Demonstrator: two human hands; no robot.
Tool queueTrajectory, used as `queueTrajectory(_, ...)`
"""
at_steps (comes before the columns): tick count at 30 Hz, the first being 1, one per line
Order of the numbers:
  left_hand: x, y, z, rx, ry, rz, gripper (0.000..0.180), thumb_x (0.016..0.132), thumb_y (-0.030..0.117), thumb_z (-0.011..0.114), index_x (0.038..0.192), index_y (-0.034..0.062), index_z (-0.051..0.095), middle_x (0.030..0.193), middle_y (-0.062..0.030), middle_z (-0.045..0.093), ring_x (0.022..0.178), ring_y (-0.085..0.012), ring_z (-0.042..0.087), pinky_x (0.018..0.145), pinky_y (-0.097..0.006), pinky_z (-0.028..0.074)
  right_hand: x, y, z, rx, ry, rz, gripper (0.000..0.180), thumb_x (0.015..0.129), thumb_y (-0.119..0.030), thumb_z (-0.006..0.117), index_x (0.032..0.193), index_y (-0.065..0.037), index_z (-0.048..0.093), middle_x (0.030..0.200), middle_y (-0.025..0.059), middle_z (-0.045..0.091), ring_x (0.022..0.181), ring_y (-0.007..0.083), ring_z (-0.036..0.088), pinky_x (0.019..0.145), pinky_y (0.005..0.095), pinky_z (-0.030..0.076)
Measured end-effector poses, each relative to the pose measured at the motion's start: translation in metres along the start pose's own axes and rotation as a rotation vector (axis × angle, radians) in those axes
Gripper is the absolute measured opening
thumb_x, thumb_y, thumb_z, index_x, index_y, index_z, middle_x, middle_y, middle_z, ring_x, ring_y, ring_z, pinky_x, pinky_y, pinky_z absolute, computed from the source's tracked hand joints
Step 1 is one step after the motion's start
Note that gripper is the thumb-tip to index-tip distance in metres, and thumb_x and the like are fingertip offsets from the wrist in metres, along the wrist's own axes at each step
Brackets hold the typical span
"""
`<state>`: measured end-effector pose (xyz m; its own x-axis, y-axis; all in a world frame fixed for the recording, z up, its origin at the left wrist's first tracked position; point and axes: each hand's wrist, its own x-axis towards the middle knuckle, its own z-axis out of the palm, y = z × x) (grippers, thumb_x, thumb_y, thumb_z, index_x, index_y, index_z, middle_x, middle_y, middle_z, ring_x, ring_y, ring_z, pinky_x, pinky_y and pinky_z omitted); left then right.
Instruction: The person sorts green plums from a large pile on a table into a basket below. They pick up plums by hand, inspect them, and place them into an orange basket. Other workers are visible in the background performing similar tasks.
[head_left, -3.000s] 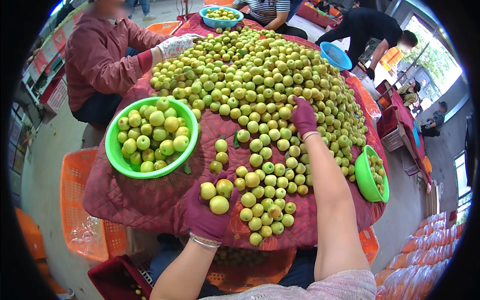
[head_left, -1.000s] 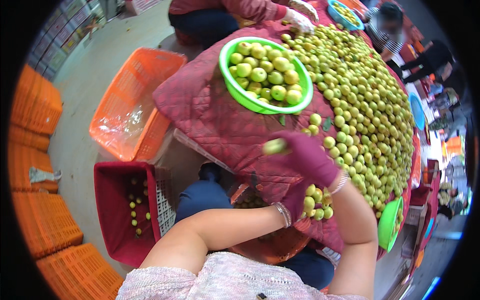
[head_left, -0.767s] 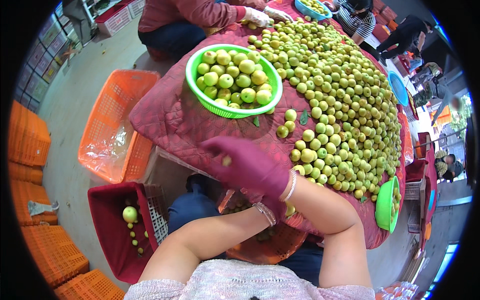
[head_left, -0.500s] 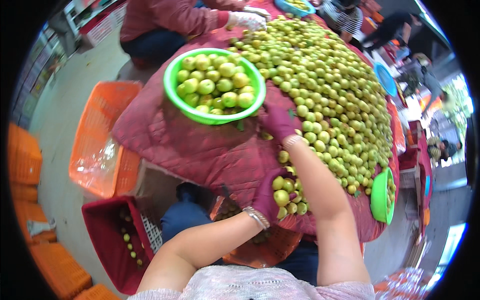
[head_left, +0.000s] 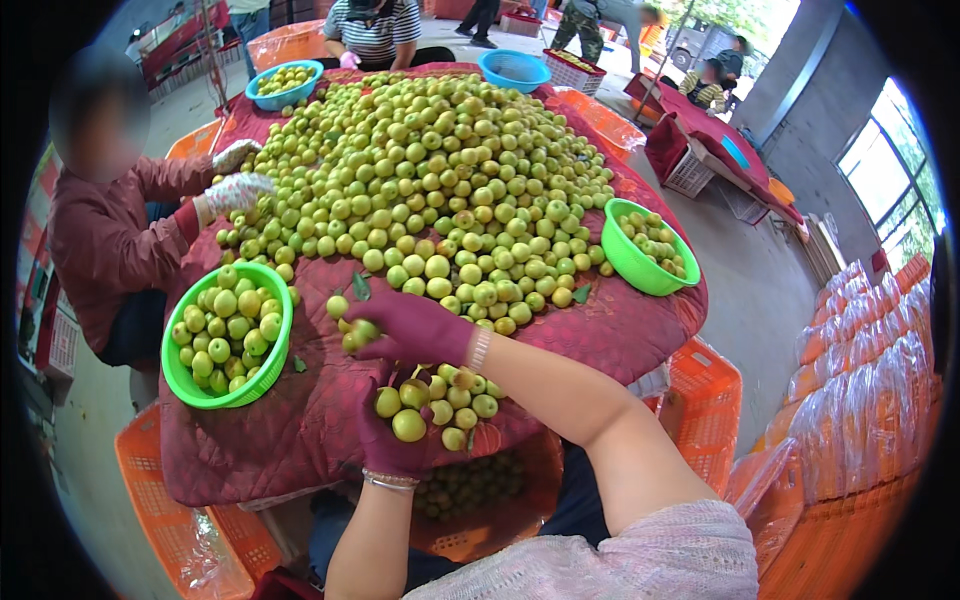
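Note:
Both my hands wear maroon gloves. My right hand [head_left: 418, 328] is over the near part of the table, fingers pointing left and closed round one or two small yellow-green fruits [head_left: 362, 332] that look like jujubes. Another fruit [head_left: 337, 306] is beside its fingertips. Below it, at the table's front edge, my left hand [head_left: 392, 440] cups several larger jujubes [head_left: 408, 424]; its fingers are partly hidden behind them. More jujubes lie just right of that hand. A bright green basket [head_left: 275, 372] full of jujubes stands on the left.
A large jujube heap [head_left: 430, 170] covers the maroon quilted table cover [head_left: 330, 450]. Another green basket [head_left: 640, 268] is at right; blue basins [head_left: 515, 72] stand at the back. A co-worker in a red jacket [head_left: 110, 230] sits at left. Orange crates [head_left: 705, 405] surround the table.
My view has swung right, so the table and heap appear further left. My right hand has drawn back from beside the green basket towards my left hand, which stays by the near fruit.

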<state>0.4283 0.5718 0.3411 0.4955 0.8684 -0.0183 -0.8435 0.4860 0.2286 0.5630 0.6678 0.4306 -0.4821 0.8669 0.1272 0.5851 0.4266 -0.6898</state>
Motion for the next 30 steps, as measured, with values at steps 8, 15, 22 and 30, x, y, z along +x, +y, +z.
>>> queueTrajectory(8, 0.015, -0.047, 0.039, 0.050, 0.038, -0.364, 0.051, 0.096, 0.043, 0.036, 0.138, 0.0166, 0.041, 0.134, -0.0084, 0.049, 0.112, -0.0239, 0.054, 0.085, -0.041, 0.050, -0.154, 0.022, -0.042, -0.022, 0.329, 0.016, 0.048, 0.076, -0.013, 0.068, 0.123, -0.015, 0.057, 0.094, 0.0123, 0.059, 0.092, 0.0296, 0.057, 0.083, 0.0385, 0.047)
queueTrajectory(15, 0.030, -0.112, 0.087, -0.018, 0.125, -0.525, 0.052, 0.094, 0.050, 0.040, 0.135, 0.0201, 0.045, 0.134, -0.0036, 0.050, 0.124, -0.0251, 0.047, 0.079, -0.033, 0.049, -0.222, 0.020, -0.088, 0.027, 0.293, 0.260, 0.046, 0.079, -0.006, 0.063, 0.124, -0.014, 0.057, 0.097, 0.0114, 0.059, 0.089, 0.0263, 0.058, 0.080, 0.0349, 0.048)
queueTrajectory(22, 0.050, -0.160, 0.078, -0.063, 0.142, -0.537, 0.053, 0.092, 0.051, 0.044, 0.133, 0.0167, 0.046, 0.131, -0.0085, 0.051, 0.121, -0.0234, 0.050, 0.067, -0.036, 0.055, -0.258, 0.057, -0.100, 0.631, 0.546, 0.398, 0.035, 0.081, -0.003, 0.059, 0.116, -0.005, 0.061, 0.094, 0.0074, 0.064, 0.083, 0.0138, 0.061, 0.076, 0.0261, 0.050)
queueTrajectory(30, 0.090, -0.192, 0.083, 0.181, 0.038, -0.451, 0.048, 0.092, 0.036, 0.043, 0.138, 0.0214, 0.040, 0.127, -0.0025, 0.053, 0.108, -0.0175, 0.056, 0.060, -0.026, 0.051, -0.273, 0.082, -0.101, 1.407, 0.916, 0.202, 0.024, 0.085, -0.006, 0.054, 0.109, -0.002, 0.053, 0.101, 0.0081, 0.060, 0.095, 0.0189, 0.058, 0.079, 0.0330, 0.052)
